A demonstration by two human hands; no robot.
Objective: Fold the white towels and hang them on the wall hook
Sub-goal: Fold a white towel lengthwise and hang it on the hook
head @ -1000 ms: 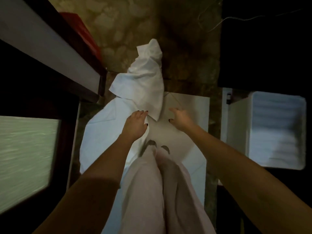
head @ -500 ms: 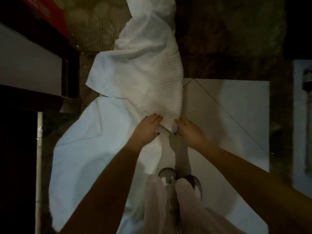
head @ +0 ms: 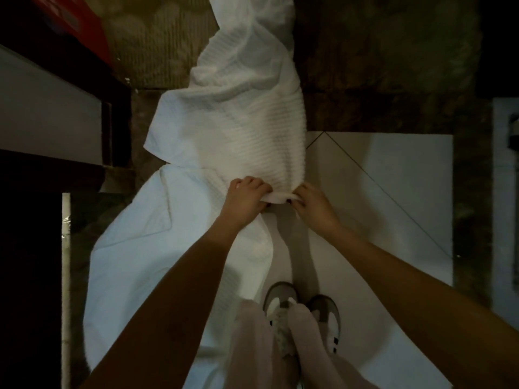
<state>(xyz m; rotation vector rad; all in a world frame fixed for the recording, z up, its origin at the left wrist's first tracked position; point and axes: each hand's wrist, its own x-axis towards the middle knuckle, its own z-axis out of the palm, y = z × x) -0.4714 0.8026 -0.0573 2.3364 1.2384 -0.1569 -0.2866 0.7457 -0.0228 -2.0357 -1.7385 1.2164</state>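
Floor: dark brown mottled stone floor [head: 379, 80] with an inset pale glossy tile panel [head: 393, 192]. Lying on it: large flat white towel [head: 157, 248], spread at left; pair of grey-and-white sneakers [head: 303, 313], standing on the pale panel.

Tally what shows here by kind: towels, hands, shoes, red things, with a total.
White towels: 2, a ribbed towel gripped at its near edge and a smooth towel beneath it
Hands: 2, left hand and right hand, both pinching the ribbed one
Shoes: 2
Red thing: 1, top left, kind unclear
Total: 7
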